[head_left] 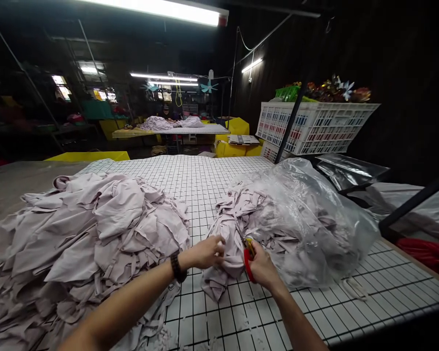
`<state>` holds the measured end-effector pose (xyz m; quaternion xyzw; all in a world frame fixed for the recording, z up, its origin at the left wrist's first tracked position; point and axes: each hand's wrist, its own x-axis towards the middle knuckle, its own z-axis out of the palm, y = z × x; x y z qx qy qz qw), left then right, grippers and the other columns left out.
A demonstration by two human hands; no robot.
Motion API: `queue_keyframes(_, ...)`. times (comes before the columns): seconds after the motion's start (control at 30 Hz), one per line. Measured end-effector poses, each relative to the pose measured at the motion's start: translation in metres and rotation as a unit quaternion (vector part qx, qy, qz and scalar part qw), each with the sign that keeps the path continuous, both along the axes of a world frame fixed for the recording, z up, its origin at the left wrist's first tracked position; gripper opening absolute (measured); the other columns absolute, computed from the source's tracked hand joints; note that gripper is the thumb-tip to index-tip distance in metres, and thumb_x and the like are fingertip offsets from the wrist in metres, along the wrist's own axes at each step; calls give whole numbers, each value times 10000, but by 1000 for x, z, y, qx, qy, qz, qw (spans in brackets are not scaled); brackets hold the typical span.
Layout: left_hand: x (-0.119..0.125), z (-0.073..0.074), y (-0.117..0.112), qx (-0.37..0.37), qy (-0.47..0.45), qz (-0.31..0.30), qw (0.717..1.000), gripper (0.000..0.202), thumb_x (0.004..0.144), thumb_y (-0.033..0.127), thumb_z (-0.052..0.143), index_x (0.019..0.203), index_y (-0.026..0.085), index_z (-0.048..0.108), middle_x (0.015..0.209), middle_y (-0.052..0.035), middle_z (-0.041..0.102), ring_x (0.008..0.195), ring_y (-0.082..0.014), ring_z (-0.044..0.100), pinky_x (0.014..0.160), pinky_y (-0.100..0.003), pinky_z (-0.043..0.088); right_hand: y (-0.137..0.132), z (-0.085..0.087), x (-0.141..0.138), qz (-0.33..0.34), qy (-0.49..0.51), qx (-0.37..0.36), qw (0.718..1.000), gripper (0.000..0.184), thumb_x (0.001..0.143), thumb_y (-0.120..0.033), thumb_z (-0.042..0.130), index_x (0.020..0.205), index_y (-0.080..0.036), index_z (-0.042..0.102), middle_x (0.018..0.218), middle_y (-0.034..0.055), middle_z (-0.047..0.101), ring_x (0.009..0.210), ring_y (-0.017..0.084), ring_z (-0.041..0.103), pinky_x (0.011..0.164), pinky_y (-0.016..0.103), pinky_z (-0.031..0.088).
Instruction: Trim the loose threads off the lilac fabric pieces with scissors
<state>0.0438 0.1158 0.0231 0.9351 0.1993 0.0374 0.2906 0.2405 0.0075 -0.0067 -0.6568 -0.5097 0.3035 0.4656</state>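
Head view: on your left a big loose pile (84, 234) of pale mauve cloth pieces covers that side of the gridded desk (190, 180), and it looks like the share already handled, though you can't be sure from here. Your left hand (206, 252), with a dark band at the wrist, has its grip pinched together on a fold of the bundle (230, 229) in the middle. That bundle spills out of the mouth of a clear bag (314, 214), which lies on its side. Your right hand (261, 267) has its grip clamped on red-handled snips (247, 261), touching the same cloth. The bag looks well filled, so by my reckoning a good deal remains. Small scraps (168, 336) lie on the desk near your left forearm.
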Motion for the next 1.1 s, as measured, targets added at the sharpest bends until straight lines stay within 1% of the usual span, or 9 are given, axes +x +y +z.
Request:
queue_keyframes(0.13, -20, 21, -55, -253, -101, 16, 962, 256, 863, 369, 546, 767, 165, 668, 709, -28, 649, 665, -142, 590, 637, -230, 446, 1, 32, -22, -1, -37, 89, 995, 106, 760, -214, 545, 855, -206, 498, 693, -28, 543, 615, 126, 483, 564, 228, 377)
queue_keyframes(0.3, -18, 18, -96, -481, -282, 205, 805, 344, 795, 458, 616, 783, 116, 655, 667, -48, 646, 506, -97, 517, 520, -217, 418, 17, 43, -52, 156, 42, 36, 986, 105, 733, -193, 579, 817, -208, 518, 660, -45, 534, 577, 114, 474, 525, 218, 366)
queue_keyframes(0.4, -16, 5, -100, -517, -343, 279, 733, 391, 780, 485, 626, 870, 106, 657, 719, -52, 637, 456, -67, 455, 465, -201, 373, 17, 33, -51, 118, 129, 18, 985, 134, 752, -250, 615, 838, -202, 524, 675, -44, 530, 575, 107, 473, 550, 225, 387)
queue_keyframes(0.5, -19, -1, -99, -455, -356, 322, 750, 370, 800, 474, 610, 876, 121, 692, 841, -62, 609, 510, -67, 473, 490, -205, 371, 4, 23, -41, 99, 195, 29, 975, 210, 734, -297, 681, 825, -198, 520, 758, -22, 556, 657, 116, 497, 618, 235, 404)
queue_keyframes(0.57, -21, 1, -98, -363, -371, 332, 788, 316, 806, 438, 620, 820, 139, 721, 988, -89, 580, 780, -144, 576, 658, -232, 441, -7, 18, -36, 132, 231, -2, 964, 240, 724, -318, 702, 813, -195, 517, 766, -20, 551, 645, 110, 477, 601, 231, 390)
queue_keyframes(0.67, -22, 6, -95, -274, -399, 298, 823, 261, 826, 374, 615, 737, 152, 717, 1214, -111, 520, 1172, -242, 453, 923, -280, 388, -23, 13, -34, 148, 242, -49, 958, 253, 729, -329, 705, 800, -194, 503, 701, -39, 502, 601, 98, 427, 567, 225, 359)
queue_keyframes(0.77, -17, 4, -92, -358, -425, 253, 792, 266, 858, 371, 574, 742, 142, 641, 1272, -116, 520, 813, -142, 578, 694, -252, 444, -37, 13, -32, 129, 205, -50, 969, 272, 724, -314, 711, 764, -202, 467, 652, -60, 433, 583, 94, 382, 551, 221, 334)
queue_keyframes(0.9, -6, -7, -89, -480, -441, 227, 724, 283, 856, 417, 570, 784, 146, 528, 817, -58, 654, 452, -46, 409, 476, -198, 333, -55, 32, -27, 134, 82, -73, 985, 255, 741, -350, 681, 759, -209, 470, 630, -58, 410, 579, 108, 371, 538, 229, 321)
queue_keyframes(1.1, -1, -9, -89, -407, -386, 245, 791, 319, 821, 444, 604, 738, 141, 544, 576, 15, 535, 502, -90, 465, 514, -214, 370, -67, 50, -30, 99, -139, -76, 982, 342, 683, -487, 695, 726, -212, 496, 695, -15, 513, 617, 143, 432, 543, 251, 333)
